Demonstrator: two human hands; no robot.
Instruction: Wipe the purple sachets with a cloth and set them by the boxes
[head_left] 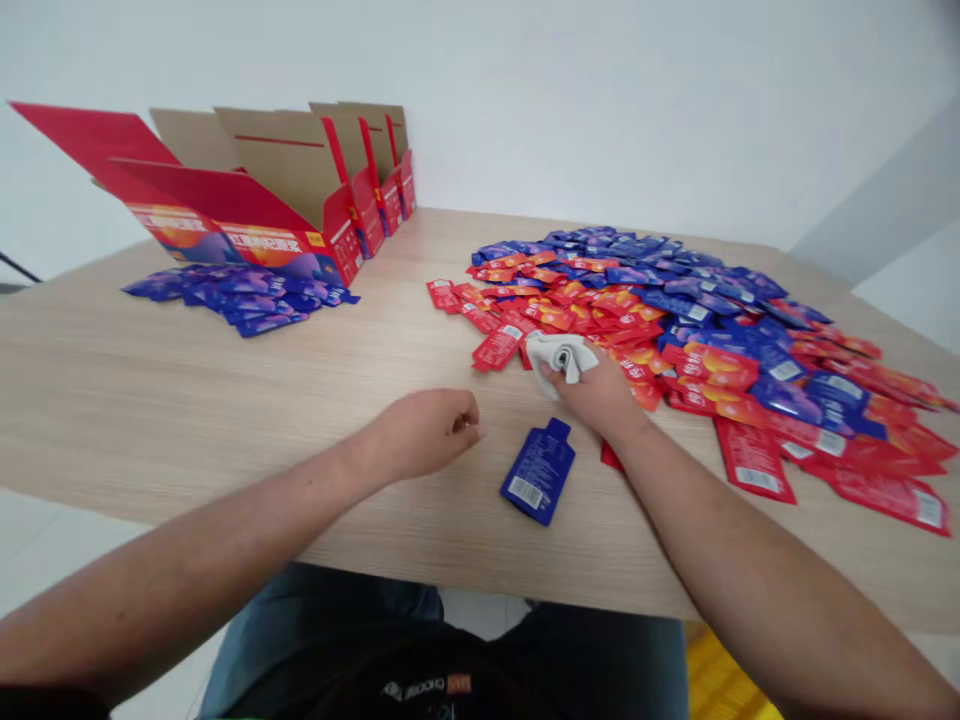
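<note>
My right hand [596,395] grips a crumpled white cloth [561,355] at the near edge of a heap of pouches. Below it, on bare wood, lies a single blue pouch [538,475] with its barcode side up and its spout end pointing away from me. To the left of that pouch, my left hand [431,432] is curled in over the table, and nothing shows in its fingers. Neither hand touches the blue pouch. Nearest the cloth are red pouches [499,347] from the heap; part of one red pouch is hidden under my right forearm.
The heap of blue pouches [679,285] and red-orange pouches [712,365] spreads over the right of the wooden table [420,545]. At the back left stand several open red cartons [247,210], with a smaller pile of blue pouches [247,297] before them. A white wall [600,110] rises behind.
</note>
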